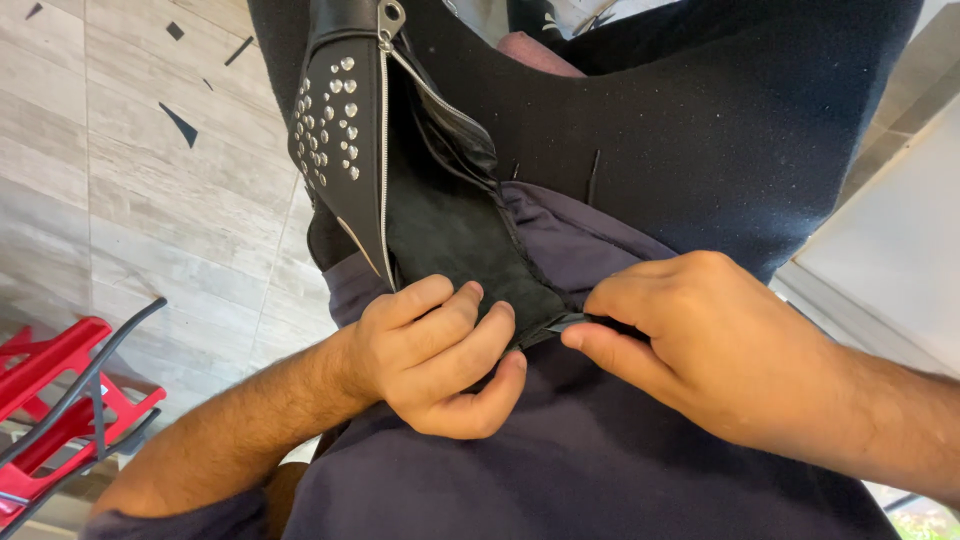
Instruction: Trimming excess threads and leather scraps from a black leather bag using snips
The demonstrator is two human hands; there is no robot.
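Left hand (440,355) curled tight on the lower edge of a black studded leather boot (390,170) with silver zip, right hand (720,345) pinching its dark edge strip (565,322), both over a dark purple garment (580,470)

Item: black boot (400,190), tall shaft, held across my lap. Outer leather panel set with rows of silver studs; silver zipper undone, the shaft lying open so the matt suede-like lining faces up. Its lower edge is pinched between my left hand (440,355) and my right hand (700,350).
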